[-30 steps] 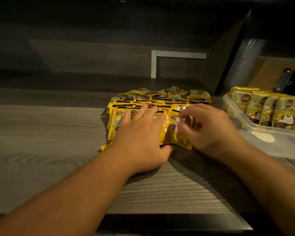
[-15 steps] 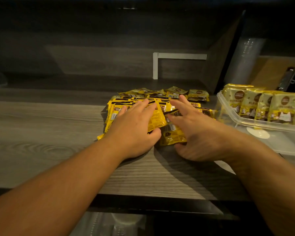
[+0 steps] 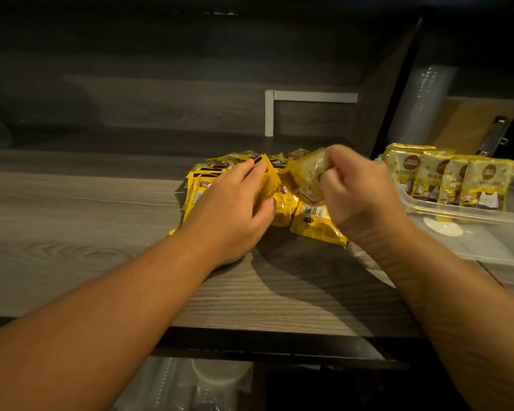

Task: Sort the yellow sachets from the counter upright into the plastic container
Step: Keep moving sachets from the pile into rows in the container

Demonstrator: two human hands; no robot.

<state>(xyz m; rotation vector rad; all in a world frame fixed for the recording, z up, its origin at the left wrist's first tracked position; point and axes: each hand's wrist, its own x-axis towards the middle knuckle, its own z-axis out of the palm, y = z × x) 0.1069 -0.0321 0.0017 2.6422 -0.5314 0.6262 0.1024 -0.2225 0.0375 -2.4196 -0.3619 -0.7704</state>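
Left hand (image 3: 235,200): laid over the left part of the sachet pile, fingers pinching one yellow sachet (image 3: 268,179) against the thumb, sachet edge raised above the pile. Forearm extended from lower left across the counter (image 3: 72,221).

Right hand (image 3: 353,185): closed around a second sachet (image 3: 307,176), held just above the pile, printed face turned toward the camera, outline blurred. Fingers curled, thumb side up.

Sachet pile (image 3: 306,218): loose heap of yellow sachets, flat on the wood-grain counter, between and beneath both hands. Barcode panels visible on several near pieces. Further sachets at the rear of the pile, partly hidden by the hands.

Plastic container (image 3: 487,221): clear, rectangular, on the counter at the right, near the right hand but apart from the pile. Row of sorted sachets (image 3: 448,179) upright along its far wall, faces toward the camera, each touching the next. Near portion of the container floor bare except for a pale round mark.

White L-shaped trim (image 3: 279,97): on the dark rear panel behind the pile.

Clear plastic roll (image 3: 428,102): upright behind the container, at the upper right.

Lighting dim; fine print on the sachets not legible.
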